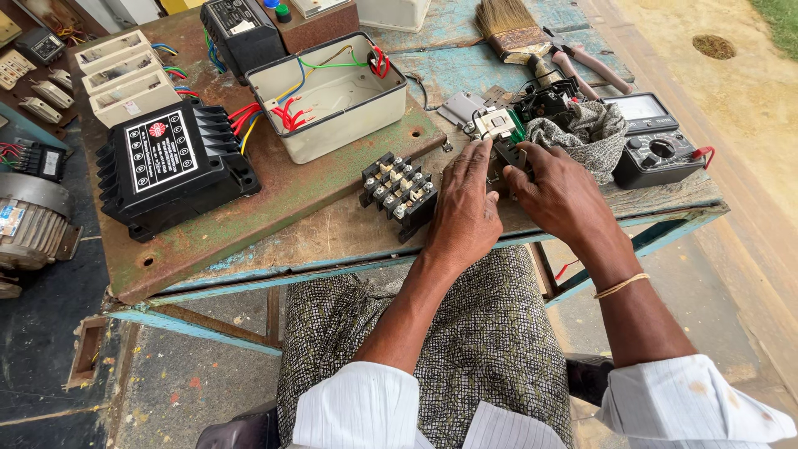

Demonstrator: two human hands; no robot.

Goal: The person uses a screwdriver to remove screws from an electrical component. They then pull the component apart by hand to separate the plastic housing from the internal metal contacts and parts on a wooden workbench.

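Note:
My left hand (464, 208) rests palm-down at the worn table's front edge (332, 258), fingertips touching a small black electrical part (509, 152) with a cream and green top (499, 123). From the right, my right hand (559, 193) pinches the same black part between its fingertips. A black contactor block with metal screw terminals (399, 193) lies just left of my left hand. A grey patterned cloth (586, 135) sits right behind my right hand.
A black analog multimeter (657, 148) sits at the right edge. Behind are a paintbrush (511, 32), pliers (586, 65), an open cream box with coloured wires (328, 96), a black finned unit (170, 166) and cream casings (125, 75). A motor (29, 220) stands at far left.

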